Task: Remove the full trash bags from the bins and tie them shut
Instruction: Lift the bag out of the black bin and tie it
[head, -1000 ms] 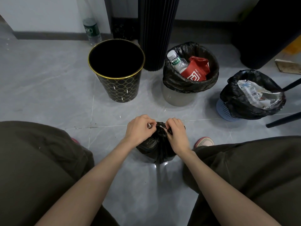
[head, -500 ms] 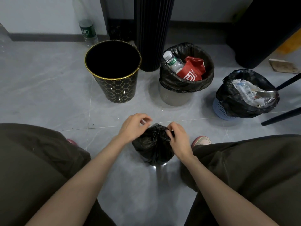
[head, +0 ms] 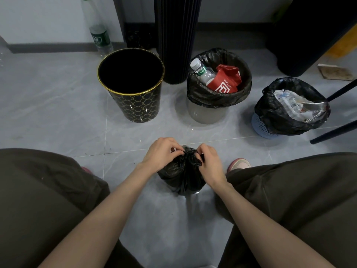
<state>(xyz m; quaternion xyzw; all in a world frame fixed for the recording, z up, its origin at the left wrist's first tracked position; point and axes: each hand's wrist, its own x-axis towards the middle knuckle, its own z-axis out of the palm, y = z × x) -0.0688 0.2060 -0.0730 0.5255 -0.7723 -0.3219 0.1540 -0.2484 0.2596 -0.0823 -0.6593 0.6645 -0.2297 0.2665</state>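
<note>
A small black trash bag (head: 181, 176) sits on the floor between my knees, its neck gathered at the top. My left hand (head: 161, 153) pinches the gathered plastic from the left. On the other side, my right hand (head: 209, 161) pinches the neck too. Behind stand three bins. The black bin with a gold rim (head: 133, 88) has no bag in it. A clear bin (head: 206, 113) holds a black bag (head: 218, 95) with a bottle and a red packet. The blue bin (head: 260, 126) holds a black bag (head: 274, 113) full of crumpled paper.
A ribbed black column (head: 176, 35) rises behind the bins. An upright plastic bottle (head: 98, 33) stands by the wall at the back left. Two dark chair legs (head: 334, 130) cross at the right. My shoe (head: 239, 164) rests right of the bag.
My hands moved apart half a second ago, then came back together on the bag's neck. The view has tilted down slightly.
</note>
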